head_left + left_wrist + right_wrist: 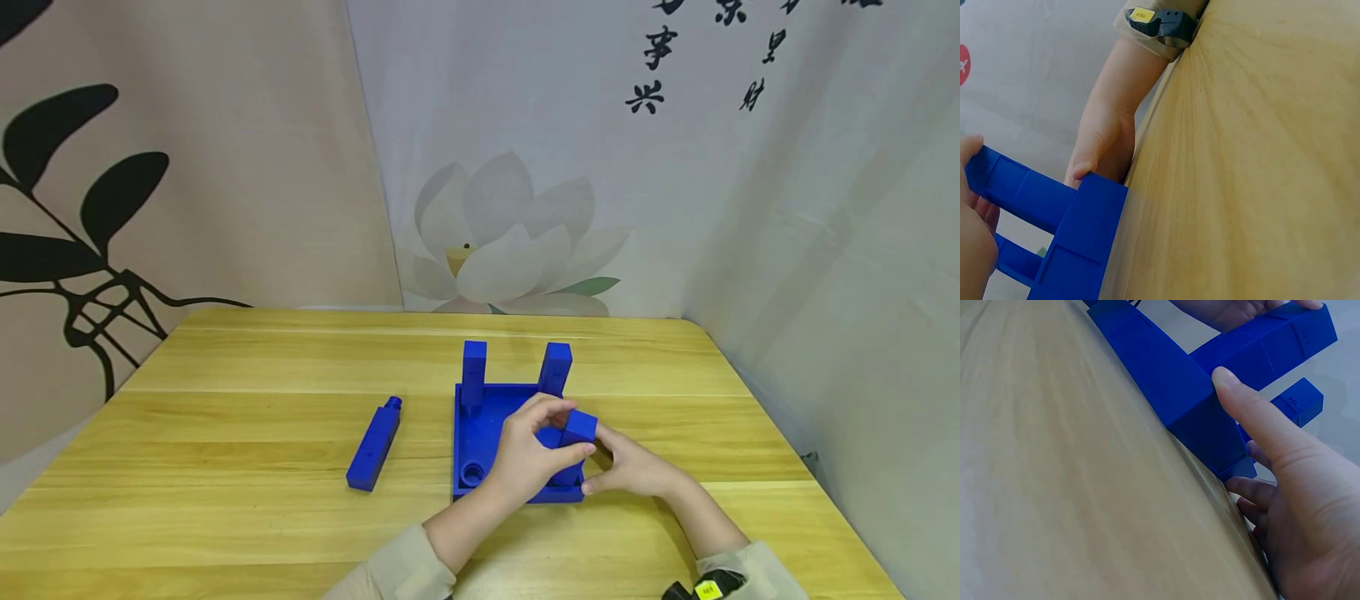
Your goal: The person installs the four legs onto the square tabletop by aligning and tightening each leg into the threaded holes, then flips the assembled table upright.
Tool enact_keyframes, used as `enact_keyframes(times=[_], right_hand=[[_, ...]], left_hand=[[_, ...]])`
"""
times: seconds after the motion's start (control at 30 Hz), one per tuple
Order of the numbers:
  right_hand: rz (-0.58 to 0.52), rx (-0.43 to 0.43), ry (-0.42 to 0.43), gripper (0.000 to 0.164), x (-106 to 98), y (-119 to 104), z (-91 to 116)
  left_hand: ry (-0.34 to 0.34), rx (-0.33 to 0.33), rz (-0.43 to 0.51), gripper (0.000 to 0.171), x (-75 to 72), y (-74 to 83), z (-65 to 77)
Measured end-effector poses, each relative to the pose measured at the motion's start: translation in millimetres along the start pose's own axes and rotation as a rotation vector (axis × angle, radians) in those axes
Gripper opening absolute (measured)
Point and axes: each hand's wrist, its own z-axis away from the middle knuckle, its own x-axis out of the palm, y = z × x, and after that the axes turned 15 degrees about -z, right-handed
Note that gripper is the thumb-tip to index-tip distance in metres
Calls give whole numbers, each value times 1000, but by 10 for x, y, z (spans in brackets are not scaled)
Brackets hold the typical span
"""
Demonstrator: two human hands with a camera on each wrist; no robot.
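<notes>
A blue square base [487, 437] with a raised rim lies on the wooden table, hollow side up. At its front right corner stands a blue square leg [580, 427], slightly tilted in the head view. My left hand [525, 454] pinches this leg near its top, thumb on the near side and fingers behind. My right hand [637, 468] grips the same corner of the base. Its thumb [1254, 409] presses near the rim, with the other fingers along the outer side. The leg's lower end is partly hidden by my left hand.
Two more blue legs, left [474, 371] and right [555, 368], stand at the base's back corners. A round socket [472, 474] shows at the front left corner. One loose leg [373, 446] with a narrower round end lies left of the base on the table [225, 467].
</notes>
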Motion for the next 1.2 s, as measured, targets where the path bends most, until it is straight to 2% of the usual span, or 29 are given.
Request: enact_keyframes(times=[0.2, 0.63, 0.87, 1.03, 1.2], right_hand=[[-14, -8, -8, 88, -2, 21, -1], [-19, 2, 5, 89, 4, 19, 2], [11, 56, 52, 92, 12, 0, 11], [23, 45, 51, 92, 15, -2, 8], [57, 32, 50, 92, 15, 5, 13]], left_hand=[[5, 16, 14, 44, -8, 6, 9], [-37, 23, 77, 45, -28, -18, 6], [-87, -22, 119, 46, -44, -13, 1], [-121, -53, 114, 45, -46, -13, -4], [-138, -57, 104, 44, -46, -23, 3]])
